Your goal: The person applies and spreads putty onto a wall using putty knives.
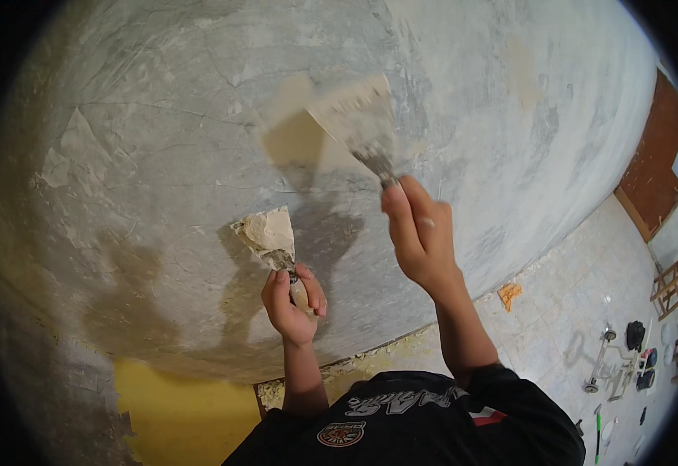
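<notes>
My right hand point(424, 229) is closed round the handle of a wide putty knife point(362, 128). Its blade is smeared with cream-coloured filler and lies at or just off the grey wall point(199, 101), over a fresh patch of filler point(296, 136). Lower and to the left, my left hand point(294, 305) grips a smaller putty knife point(298, 293) by its wooden handle. A thick lump of cream filler point(269, 230) covers most of that blade, which points up toward the wall. The right blade is slightly blurred.
The wall meets a tiled floor point(541, 311) at the lower right, where an orange scrap point(509, 295) lies. Farther right are a wheeled metal frame point(622, 365), a wooden rack point(671, 286) and a brown door point(653, 155). A yellow surface point(183, 412) shows at lower left.
</notes>
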The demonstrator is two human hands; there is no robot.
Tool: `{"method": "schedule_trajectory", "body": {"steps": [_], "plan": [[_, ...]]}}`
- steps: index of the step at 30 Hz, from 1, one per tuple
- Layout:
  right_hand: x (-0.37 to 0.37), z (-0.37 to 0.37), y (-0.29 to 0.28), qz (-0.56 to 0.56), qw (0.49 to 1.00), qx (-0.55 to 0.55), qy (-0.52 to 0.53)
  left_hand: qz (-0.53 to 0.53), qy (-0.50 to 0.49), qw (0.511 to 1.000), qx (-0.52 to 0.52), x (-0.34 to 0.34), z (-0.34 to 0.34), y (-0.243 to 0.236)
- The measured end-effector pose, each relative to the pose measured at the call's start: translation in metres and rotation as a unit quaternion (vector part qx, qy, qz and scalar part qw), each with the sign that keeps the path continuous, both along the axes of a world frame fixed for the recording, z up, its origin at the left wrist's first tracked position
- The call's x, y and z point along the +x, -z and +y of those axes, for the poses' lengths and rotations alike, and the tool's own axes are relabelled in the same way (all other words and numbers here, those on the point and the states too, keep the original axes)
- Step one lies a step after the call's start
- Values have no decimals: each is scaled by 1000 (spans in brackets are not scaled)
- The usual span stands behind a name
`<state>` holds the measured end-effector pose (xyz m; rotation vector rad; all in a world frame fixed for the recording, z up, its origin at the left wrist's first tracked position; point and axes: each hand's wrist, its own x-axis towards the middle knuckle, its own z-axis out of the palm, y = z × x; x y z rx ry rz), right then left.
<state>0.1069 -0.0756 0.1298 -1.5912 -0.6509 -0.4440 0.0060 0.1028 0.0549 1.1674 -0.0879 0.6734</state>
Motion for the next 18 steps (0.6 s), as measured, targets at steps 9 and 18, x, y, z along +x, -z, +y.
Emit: {"method": "schedule_trajectory", "body": {"steps": [9,18], "plan": [[20,0,8,-54,975,-151,154,-8,11,1000,11,6,-1,6],[11,-38,45,80,996,13,-38,5,9,1000,7,5,-7,7]]}}
